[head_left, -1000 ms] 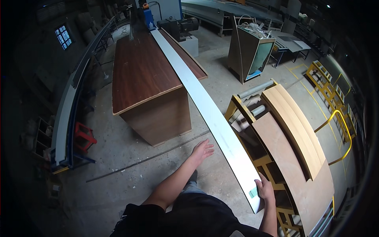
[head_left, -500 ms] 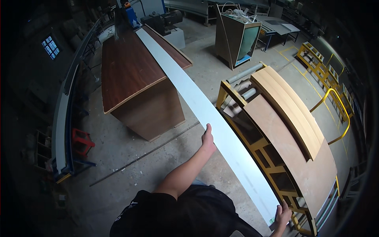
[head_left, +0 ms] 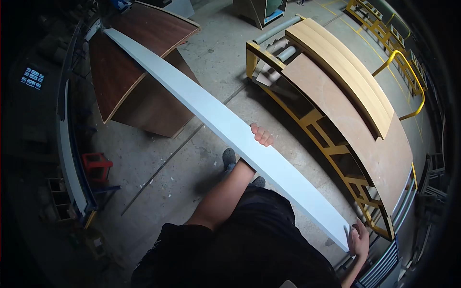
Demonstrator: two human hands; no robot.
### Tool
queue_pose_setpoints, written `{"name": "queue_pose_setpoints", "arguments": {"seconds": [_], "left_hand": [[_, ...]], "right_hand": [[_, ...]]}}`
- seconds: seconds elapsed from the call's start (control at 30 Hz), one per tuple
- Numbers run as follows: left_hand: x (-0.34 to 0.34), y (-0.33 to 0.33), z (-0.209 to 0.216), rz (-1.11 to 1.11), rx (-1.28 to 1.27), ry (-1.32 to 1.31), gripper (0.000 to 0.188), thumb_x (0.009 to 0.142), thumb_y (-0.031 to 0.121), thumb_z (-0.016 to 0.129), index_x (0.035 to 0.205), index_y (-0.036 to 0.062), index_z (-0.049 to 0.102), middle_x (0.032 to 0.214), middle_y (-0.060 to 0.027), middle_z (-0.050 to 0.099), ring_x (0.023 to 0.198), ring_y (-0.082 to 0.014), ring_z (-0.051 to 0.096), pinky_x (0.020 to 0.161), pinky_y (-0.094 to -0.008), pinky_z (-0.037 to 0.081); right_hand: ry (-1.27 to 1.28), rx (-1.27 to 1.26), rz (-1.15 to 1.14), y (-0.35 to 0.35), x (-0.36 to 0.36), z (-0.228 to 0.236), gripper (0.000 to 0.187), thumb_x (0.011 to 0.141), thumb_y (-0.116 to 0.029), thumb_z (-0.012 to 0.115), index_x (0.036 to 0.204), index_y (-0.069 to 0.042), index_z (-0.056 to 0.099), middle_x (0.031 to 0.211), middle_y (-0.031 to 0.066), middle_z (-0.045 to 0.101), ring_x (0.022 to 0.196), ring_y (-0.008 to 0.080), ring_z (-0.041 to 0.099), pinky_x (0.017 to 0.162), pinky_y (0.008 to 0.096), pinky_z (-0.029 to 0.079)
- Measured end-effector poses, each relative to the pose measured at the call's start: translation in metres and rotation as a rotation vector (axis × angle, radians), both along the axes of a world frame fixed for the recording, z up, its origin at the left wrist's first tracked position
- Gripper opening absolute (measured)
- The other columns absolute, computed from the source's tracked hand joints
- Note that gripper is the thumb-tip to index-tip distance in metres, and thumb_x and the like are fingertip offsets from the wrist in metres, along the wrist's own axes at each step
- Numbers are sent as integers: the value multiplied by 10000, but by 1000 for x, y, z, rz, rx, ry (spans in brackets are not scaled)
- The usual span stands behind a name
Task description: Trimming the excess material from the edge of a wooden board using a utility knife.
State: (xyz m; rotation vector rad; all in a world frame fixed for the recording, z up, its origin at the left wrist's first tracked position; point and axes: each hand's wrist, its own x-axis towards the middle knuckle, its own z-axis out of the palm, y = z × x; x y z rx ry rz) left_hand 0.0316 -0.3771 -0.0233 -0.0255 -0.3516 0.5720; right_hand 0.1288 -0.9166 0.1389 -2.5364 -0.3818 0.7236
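A long white board (head_left: 206, 108) runs slantwise from the upper left to the lower right, its far part lying over a dark brown wood-grain tabletop (head_left: 108, 72). My left hand (head_left: 261, 135) is closed on the board near its middle; the forearm passes beneath, and the fingers curl up over the far edge. At the near right end, my right hand (head_left: 359, 238) touches the board's corner with its thumb side. The fingers of that hand are raised and somewhat apart, not wrapped around the board.
To the right stands a yellow-framed roller cart (head_left: 314, 122) carrying a thin brown sheet (head_left: 336, 89) and light wood strips (head_left: 345, 72). A yellow handrail (head_left: 417, 89) rises behind it. On the left are a red stool (head_left: 96, 165) and a long conveyor-like rail (head_left: 67, 149). A rod (head_left: 163, 170) crosses the floor.
The view has shifted, and the board has tilted so its near long edge shows. My left hand has gone from the near edge to underneath, fingers over the far edge. My right hand's fingers have loosened.
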Motion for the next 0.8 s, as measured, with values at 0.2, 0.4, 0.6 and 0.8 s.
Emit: {"name": "queue_pose_setpoints", "arguments": {"seconds": [0.2,0.4,0.6,0.8], "left_hand": [[-18,4,15,34,-23,67,181,1007,211,502,971,68,607,802,-44,614,711,-156,561,686,-286,464],[-38,14,-27,-28,-213,335,170,999,189,539,1013,67,656,1007,-85,666,947,-222,643,903,-358,533],[-81,12,-92,47,175,739,302,1020,289,532,1234,83,590,1157,-89,643,1108,-239,615,978,-384,501],[-105,-36,25,178,-251,858,450,1063,398,402,1312,35,499,1285,-121,595,1224,-297,578,974,-470,511]], "right_hand": [[218,-48,71,107,-6,-15,556,875,-338,658,1266,55,617,813,146,683,747,205,631,714,334,500],[43,-26,25,115,-4,-43,503,830,-407,753,1020,57,710,566,44,508,527,114,440,493,313,348],[-33,23,-4,123,3,-68,417,880,-347,732,1071,23,710,568,70,533,528,121,462,515,314,391],[-46,-24,6,129,6,-93,457,870,-385,737,1134,-12,714,566,95,516,521,147,463,525,333,401]]}}
